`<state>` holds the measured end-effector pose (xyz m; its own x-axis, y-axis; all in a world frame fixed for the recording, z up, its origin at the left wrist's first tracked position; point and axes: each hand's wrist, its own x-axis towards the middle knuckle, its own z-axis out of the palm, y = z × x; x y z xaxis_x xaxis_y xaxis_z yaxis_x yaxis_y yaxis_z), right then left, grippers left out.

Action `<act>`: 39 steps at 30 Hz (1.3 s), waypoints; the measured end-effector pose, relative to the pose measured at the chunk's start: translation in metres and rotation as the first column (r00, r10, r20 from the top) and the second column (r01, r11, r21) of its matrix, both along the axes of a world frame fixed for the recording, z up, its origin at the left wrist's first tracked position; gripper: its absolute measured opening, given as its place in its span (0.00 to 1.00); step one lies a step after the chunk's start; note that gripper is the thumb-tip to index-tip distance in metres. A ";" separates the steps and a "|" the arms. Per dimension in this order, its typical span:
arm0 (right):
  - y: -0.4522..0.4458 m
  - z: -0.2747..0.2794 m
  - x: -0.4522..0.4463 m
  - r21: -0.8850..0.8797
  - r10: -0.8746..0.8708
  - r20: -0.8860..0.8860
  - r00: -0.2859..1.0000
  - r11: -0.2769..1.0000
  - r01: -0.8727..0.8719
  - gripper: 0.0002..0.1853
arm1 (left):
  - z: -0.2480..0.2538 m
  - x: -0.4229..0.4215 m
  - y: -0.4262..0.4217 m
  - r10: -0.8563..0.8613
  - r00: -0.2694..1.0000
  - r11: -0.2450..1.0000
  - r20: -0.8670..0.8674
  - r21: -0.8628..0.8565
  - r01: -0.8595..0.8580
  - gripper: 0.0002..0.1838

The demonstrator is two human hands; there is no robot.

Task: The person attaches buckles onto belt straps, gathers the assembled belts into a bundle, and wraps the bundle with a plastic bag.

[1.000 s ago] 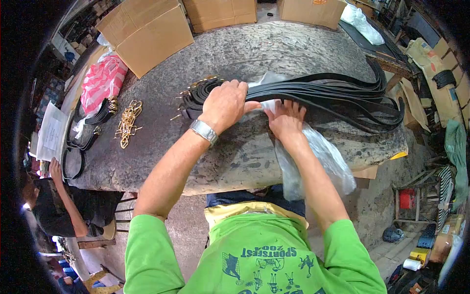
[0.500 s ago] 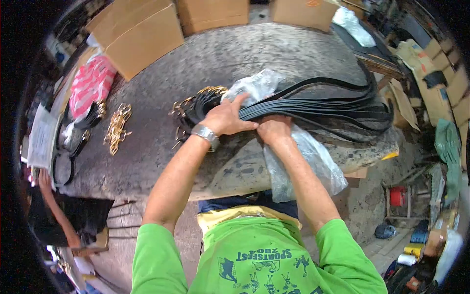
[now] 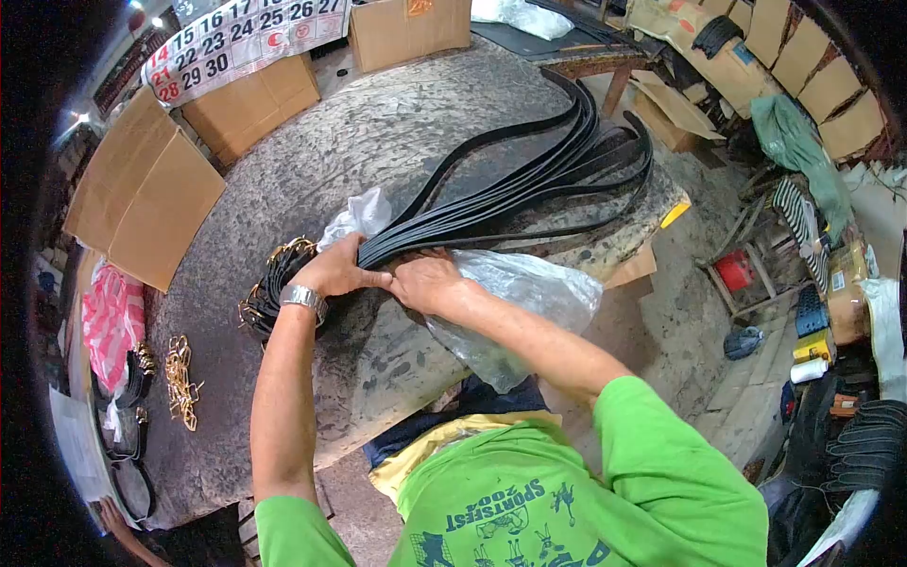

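A long bundle of black straps (image 3: 482,194) lies across the table, with gold-coloured metal fittings (image 3: 288,260) gathered at its left end. My left hand (image 3: 335,267), wearing a metal watch, is wrapped round the bundle near those fittings. Close beside it, my right hand (image 3: 423,281) is closed at the near edge of the straps, its fingertips partly hidden under them. A clear plastic bag (image 3: 520,293) runs beneath the bundle and my right forearm. Part of it bulges out beyond my left hand.
Gold-coloured chains or hooks (image 3: 181,383) lie at left on the worn table (image 3: 378,132). Behind them is a pink-striped bag (image 3: 113,317). Cardboard boxes (image 3: 142,189) line the far edge. Another person's arm (image 3: 128,534) shows at lower left. A stool with a red object (image 3: 734,270) stands right.
The view has turned, bringing a calendar into sight. Both hands stay on the strap bundle, whose loose right ends now fan out farther toward the back of the table.
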<state>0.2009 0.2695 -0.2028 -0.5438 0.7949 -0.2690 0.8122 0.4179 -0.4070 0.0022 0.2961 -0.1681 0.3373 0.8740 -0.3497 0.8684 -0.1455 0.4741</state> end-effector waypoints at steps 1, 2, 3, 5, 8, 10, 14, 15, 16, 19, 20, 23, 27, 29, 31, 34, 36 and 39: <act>-0.006 0.005 0.009 -0.007 -0.001 -0.004 1.000 1.000 0.001 0.27 | -0.009 -0.003 -0.002 0.022 1.000 0.995 0.003 0.096 -0.022 0.46; -0.013 0.007 0.018 0.040 0.016 -0.099 0.995 0.999 -0.012 0.28 | -0.008 -0.001 -0.008 0.012 0.999 0.985 0.037 0.171 -0.018 0.42; -0.020 0.006 0.027 0.088 0.042 -0.191 0.981 0.996 -0.026 0.29 | -0.011 0.002 -0.011 0.024 0.999 0.986 0.036 0.165 -0.029 0.42; -0.041 -0.012 0.049 0.337 0.131 -0.207 0.970 0.940 -0.055 0.34 | -0.016 0.004 -0.016 0.010 0.999 0.963 0.049 0.268 -0.023 0.41; -0.084 0.002 0.089 0.436 0.165 -0.138 0.977 0.896 -0.090 0.39 | -0.019 0.008 -0.030 0.068 0.996 0.936 0.058 0.343 -0.084 0.44; -0.103 0.017 0.114 0.393 0.092 -0.102 0.990 0.919 -0.045 0.44 | -0.018 0.008 -0.034 0.084 0.994 0.942 0.066 0.320 -0.101 0.48; -0.121 0.008 0.140 0.436 -0.072 -0.074 0.995 0.894 0.097 0.48 | -0.008 -0.003 -0.018 0.163 0.969 0.938 0.187 0.274 -0.211 0.26; -0.124 0.004 0.143 0.431 -0.103 -0.077 0.992 0.893 0.127 0.50 | 0.007 -0.001 -0.018 0.212 0.967 0.929 0.142 0.277 -0.244 0.18; -0.126 0.001 0.145 0.426 -0.135 -0.079 0.988 0.891 0.156 0.52 | 0.001 -0.006 -0.013 0.234 0.972 0.881 -0.018 0.427 -0.205 0.13; -0.135 -0.003 0.139 0.405 -0.136 -0.103 0.985 0.899 0.167 0.53 | 0.037 0.020 -0.019 0.285 0.913 0.784 -0.293 0.619 -0.046 0.15; -0.137 -0.002 0.134 0.407 -0.126 -0.100 0.987 0.900 0.156 0.53 | 0.027 0.018 -0.015 0.294 0.911 0.783 -0.290 0.620 -0.056 0.15; -0.145 0.003 0.115 0.424 -0.046 -0.179 0.983 0.898 0.119 0.55 | -0.001 0.011 0.002 0.045 0.880 0.527 -0.473 0.760 0.381 0.18; -0.147 0.004 0.111 0.501 0.025 -0.135 0.990 0.864 0.046 0.53 | 0.012 0.013 0.023 -0.060 0.810 0.660 -0.583 0.585 0.471 0.21; -0.136 -0.003 0.128 0.445 -0.034 -0.108 0.994 0.892 0.079 0.47 | 0.032 0.013 0.033 -0.104 0.736 0.890 -0.669 0.268 0.369 0.17; -0.127 0.010 0.144 0.484 -0.004 -0.132 0.991 0.873 0.068 0.38 | 0.034 -0.006 0.036 -0.059 0.767 0.872 -0.638 0.341 0.350 0.14; -0.113 0.016 0.173 0.595 -0.065 -0.044 0.997 0.800 0.078 0.28 | 0.035 -0.043 0.039 0.021 0.959 0.884 -0.283 0.454 0.114 0.15; -0.097 0.021 0.181 0.300 -0.147 -0.371 0.917 0.915 0.268 0.19 | 0.045 -0.052 0.027 0.031 0.986 0.912 -0.166 0.408 0.040 0.18; -0.069 0.066 0.172 0.230 -0.210 -0.444 0.871 0.913 0.337 0.16 | 0.081 -0.043 -0.005 0.068 0.998 0.968 0.017 0.241 -0.070 0.30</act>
